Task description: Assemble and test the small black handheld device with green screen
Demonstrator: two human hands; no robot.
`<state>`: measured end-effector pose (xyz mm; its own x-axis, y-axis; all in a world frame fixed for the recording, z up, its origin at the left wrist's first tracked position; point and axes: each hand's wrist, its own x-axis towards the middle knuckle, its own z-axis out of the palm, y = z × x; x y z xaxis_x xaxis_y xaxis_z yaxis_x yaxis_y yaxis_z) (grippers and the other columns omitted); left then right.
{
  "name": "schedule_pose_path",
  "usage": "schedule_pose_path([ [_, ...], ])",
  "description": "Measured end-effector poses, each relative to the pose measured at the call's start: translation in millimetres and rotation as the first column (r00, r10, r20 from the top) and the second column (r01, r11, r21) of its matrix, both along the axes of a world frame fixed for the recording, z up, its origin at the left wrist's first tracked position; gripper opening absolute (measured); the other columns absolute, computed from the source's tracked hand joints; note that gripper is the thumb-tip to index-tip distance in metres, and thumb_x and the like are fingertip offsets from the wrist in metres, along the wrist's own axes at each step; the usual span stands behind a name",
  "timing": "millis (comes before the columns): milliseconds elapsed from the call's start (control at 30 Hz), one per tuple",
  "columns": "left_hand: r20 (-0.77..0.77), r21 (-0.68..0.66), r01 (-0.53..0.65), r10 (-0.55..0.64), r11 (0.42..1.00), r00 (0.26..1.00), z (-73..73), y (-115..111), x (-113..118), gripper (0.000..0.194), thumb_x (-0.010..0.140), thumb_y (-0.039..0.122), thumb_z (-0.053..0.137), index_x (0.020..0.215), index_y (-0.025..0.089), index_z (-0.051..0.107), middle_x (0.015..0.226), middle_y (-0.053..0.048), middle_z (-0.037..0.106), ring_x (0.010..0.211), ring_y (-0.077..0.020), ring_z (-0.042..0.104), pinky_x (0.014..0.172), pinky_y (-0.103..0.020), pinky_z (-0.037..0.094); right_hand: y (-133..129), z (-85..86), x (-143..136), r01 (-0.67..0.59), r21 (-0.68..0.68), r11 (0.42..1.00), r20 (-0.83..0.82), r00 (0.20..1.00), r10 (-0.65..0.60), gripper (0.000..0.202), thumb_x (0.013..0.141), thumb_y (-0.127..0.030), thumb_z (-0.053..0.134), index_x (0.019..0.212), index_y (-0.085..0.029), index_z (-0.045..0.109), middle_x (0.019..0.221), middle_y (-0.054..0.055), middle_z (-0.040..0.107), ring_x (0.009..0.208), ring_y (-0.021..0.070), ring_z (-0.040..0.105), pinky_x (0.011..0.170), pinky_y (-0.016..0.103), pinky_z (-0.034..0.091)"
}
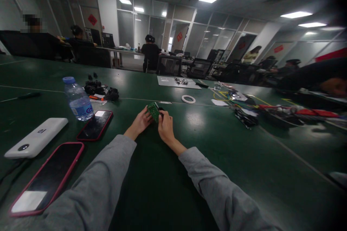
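A small green circuit board (153,111) is held up above the green table, tilted, between both hands. My left hand (141,121) grips its left edge, fingers closed on it. At its right edge, my right hand (165,125) is closed, with the fingertips pressed against the board. Something dark shows by the right fingertips; it is too small to name. Beyond the hands a white ring-shaped roll (188,99) lies on the table.
Left stand a water bottle (78,99), two phones (95,125), a white power bank (38,137) and black parts (101,90). Farther off lies a grey board (177,82). Wires and tools (244,112) clutter the right side, near another person's hand (334,86). Several people sit beyond.
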<state>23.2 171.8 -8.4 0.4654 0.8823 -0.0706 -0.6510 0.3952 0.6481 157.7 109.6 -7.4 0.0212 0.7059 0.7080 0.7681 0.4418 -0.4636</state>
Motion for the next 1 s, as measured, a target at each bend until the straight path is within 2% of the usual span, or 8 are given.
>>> schedule_pose_path([
  [167, 0.019, 0.003, -0.077, 0.077, 0.997, 0.997, -8.3, 6.2, 0.3, 0.017, 0.083, 0.027, 0.06, 0.098, 0.018, 0.059, 0.086, -0.003, 0.067, 0.073, -0.0138, 0.064, 0.069, -0.026, 0.048, -1.7, 0.5, -1.2, -0.022, 0.012, 1.0, 0.027, 0.999, 0.022, 0.027, 0.097, -0.027, 0.027, 0.113, -0.018, 0.046, 0.109, 0.01, 0.057, 0.101, 0.0191, 0.053, 0.086, 0.036, 0.037],
  [367, 0.038, 0.027, -0.157, 0.156, 0.987, 0.987, -7.4, 6.4, 1.7, 0.018, 0.079, 0.021, 0.064, 0.096, 0.019, 0.06, 0.09, -0.002, 0.068, 0.075, -0.0125, 0.064, 0.07, -0.024, 0.049, -2.8, 0.8, -0.6, -0.016, 0.02, 1.0, 0.043, 0.999, 0.015, 0.025, 0.096, -0.026, 0.028, 0.112, -0.018, 0.046, 0.108, 0.009, 0.057, 0.099, 0.0188, 0.053, 0.087, 0.036, 0.035],
  [733, 0.043, 0.002, -0.105, 0.105, 0.994, 0.994, -8.7, 7.2, 0.7, 0.01, 0.081, 0.018, 0.06, 0.091, 0.016, 0.062, 0.085, -0.004, 0.068, 0.077, -0.0132, 0.065, 0.073, -0.024, 0.049, -1.8, 1.4, 0.1, 0.004, 0.003, 1.0, 0.021, 1.0, -0.004, 0.026, 0.097, -0.027, 0.027, 0.111, -0.018, 0.046, 0.106, 0.009, 0.057, 0.096, 0.0188, 0.054, 0.085, 0.035, 0.035],
  [1000, 0.034, -0.01, -0.113, 0.113, 0.994, 0.993, -9.5, 8.9, 1.4, 0.014, 0.081, 0.02, 0.061, 0.094, 0.016, 0.062, 0.085, -0.004, 0.068, 0.074, -0.0128, 0.065, 0.07, -0.024, 0.049, -1.4, 0.7, -0.6, -0.007, -0.006, 1.0, 0.037, 0.999, 0.007, 0.025, 0.096, -0.027, 0.027, 0.11, -0.019, 0.046, 0.105, 0.008, 0.058, 0.095, 0.0187, 0.054, 0.085, 0.036, 0.036],
])
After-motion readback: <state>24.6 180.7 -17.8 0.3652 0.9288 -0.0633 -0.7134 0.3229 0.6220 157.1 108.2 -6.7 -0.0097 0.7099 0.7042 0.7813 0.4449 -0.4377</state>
